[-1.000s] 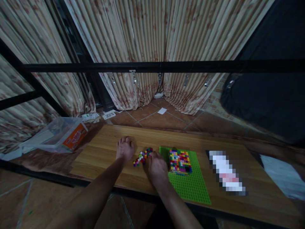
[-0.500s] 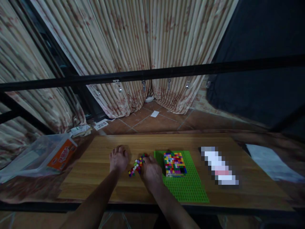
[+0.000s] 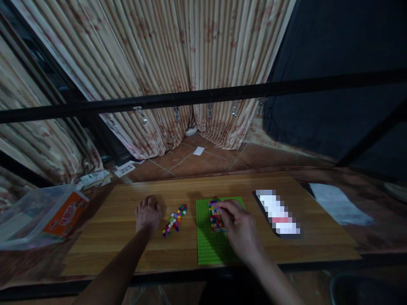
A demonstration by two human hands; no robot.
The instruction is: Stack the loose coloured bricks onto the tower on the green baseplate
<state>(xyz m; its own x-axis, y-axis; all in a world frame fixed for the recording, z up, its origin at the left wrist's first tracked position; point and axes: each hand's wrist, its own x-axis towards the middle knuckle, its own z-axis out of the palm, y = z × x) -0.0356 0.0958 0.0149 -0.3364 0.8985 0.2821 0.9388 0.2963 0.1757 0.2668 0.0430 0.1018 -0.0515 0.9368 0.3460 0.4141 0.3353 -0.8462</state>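
Observation:
My left hand [image 3: 148,214] lies palm down on the wooden table, holding nothing, its fingers apart and slightly bent. To its right is a loose scatter of small coloured toy bricks [image 3: 174,220]. My right hand [image 3: 242,228] is over a multicoloured block built of toy bricks [image 3: 214,216], with thumb and forefinger pinched at its top. Whatever is between those fingertips is too small and hidden to make out. The block stands on a green studded baseplate [image 3: 205,248], and the hand covers its right part.
A tablet-like thing with a blurred-out face [image 3: 278,216] lies right of the baseplate on the wooden table [image 3: 104,237]. A clear plastic box with an orange label [image 3: 65,214] is beyond the left edge. A white sheet [image 3: 340,203] lies off the right edge. A black bar [image 3: 203,98] crosses beyond the table.
My right hand has moved right, from the loose bricks to the top of the brick block. The left hand stays resting on the table. The view has shifted slightly.

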